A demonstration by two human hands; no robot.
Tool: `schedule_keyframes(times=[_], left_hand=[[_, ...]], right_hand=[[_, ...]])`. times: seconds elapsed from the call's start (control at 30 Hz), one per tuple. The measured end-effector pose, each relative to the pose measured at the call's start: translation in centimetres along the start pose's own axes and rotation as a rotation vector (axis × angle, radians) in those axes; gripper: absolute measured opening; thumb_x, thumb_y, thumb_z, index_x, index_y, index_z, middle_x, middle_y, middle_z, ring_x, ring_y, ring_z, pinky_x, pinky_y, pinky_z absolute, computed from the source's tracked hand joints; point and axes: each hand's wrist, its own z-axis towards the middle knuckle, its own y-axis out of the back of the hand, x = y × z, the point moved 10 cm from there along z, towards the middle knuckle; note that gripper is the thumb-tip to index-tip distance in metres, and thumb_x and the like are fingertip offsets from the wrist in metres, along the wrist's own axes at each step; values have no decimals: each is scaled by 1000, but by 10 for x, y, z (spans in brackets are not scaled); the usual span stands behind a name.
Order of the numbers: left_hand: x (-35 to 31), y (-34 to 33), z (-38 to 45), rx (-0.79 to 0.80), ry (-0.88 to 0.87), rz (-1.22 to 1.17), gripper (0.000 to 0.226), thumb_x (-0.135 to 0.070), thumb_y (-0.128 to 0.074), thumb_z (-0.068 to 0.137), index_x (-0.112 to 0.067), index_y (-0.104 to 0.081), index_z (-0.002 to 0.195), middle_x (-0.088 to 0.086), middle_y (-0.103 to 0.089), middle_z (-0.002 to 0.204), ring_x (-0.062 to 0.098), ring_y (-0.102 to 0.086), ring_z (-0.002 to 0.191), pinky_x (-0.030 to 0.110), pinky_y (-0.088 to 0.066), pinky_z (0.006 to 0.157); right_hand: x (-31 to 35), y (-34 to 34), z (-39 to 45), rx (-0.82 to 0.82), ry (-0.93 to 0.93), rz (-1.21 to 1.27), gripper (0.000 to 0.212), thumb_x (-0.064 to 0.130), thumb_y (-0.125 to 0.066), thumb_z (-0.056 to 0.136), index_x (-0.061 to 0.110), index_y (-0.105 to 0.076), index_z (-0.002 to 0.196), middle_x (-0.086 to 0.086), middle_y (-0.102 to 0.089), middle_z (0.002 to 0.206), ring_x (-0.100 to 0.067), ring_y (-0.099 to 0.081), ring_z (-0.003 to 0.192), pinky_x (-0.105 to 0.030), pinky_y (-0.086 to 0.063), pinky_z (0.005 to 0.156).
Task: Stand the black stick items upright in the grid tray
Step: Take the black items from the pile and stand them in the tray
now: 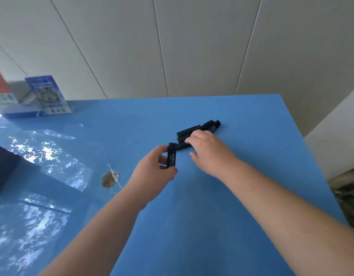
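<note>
While the left hand (160, 166) pinches one black stick (171, 155) and the right hand (204, 148) fingers the pile of sticks (194, 132) lying toward the bench's (212, 216) far right corner, none stands upright; no grid tray is recognisable.

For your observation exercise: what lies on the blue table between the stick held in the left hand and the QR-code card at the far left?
In the head view, only bare blue table lies between the held stick and the QR-code card.
</note>
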Motion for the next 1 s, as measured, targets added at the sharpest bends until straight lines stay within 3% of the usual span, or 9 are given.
schedule_keyframes(times=[0.1,0.17,0.33,0.5,0.63,0.8,0.9,1.0], left_hand=[[0,4,0,-6,-30,46,45,-23,-62,82,-63,-50,98,-23,-66,87,6,-71,74,25,-52,60],[0,5,1,-11,-39,59,45,-23,-61,83,-64,-50,96,-26,-65,88,6,-70,75,28,-56,62],[-1,6,3,-14,-31,-19,20,-30,-60,81,-48,-57,88,-25,-65,87,11,-72,79,46,-60,81],[-6,6,-1,-30,-37,-62,10,-30,-62,86,-39,-61,86,-20,-69,85,9,-74,75,51,-57,87],[-15,8,-10,-35,-49,-64,14,-28,-64,87,-42,-63,83,-11,-72,87,10,-74,75,51,-57,88],[-25,11,-20,-48,-78,-73,17,-27,-63,88,-43,-62,83,-12,-72,85,9,-74,75,48,-58,88],[-26,14,-27,-72,-78,-159,18,-21,-64,92,-39,-63,94,-4,-71,88,12,-74,78,42,-60,84],[-21,17,-33,-105,-70,-259,19,-17,-65,91,-34,-64,99,6,-69,95,14,-74,81,30,-62,73]], right_hand=[[-2,-11,17,16,-22,-17,22,13,-55,94,11,-63,115,0,-51,116,-23,-44,114,-34,-45,94],[-4,-11,22,3,-25,-73,20,13,-55,92,12,-64,110,0,-53,113,-23,-45,110,-35,-45,93],[-10,-11,15,-32,-48,-105,15,14,-55,92,16,-64,103,3,-54,104,-22,-48,105,-30,-44,80],[-15,-9,-13,-37,-42,-47,17,31,-54,96,19,-67,94,7,-55,92,-18,-51,95,-32,-45,68],[-28,4,-42,-102,-128,206,8,26,-62,89,29,-70,90,11,-53,81,-6,-54,73,-19,-38,56],[-34,32,-73,-227,-190,517,20,16,-74,81,35,-69,80,12,-61,81,-2,-60,77,-10,-44,67],[-38,37,-85,-244,-249,661,17,22,-78,82,34,-69,73,11,-64,78,-2,-60,72,-8,-43,62],[-40,31,-91,-221,-293,850,9,34,-76,87,30,-73,80,20,-69,77,4,-61,71,-6,-41,61]])
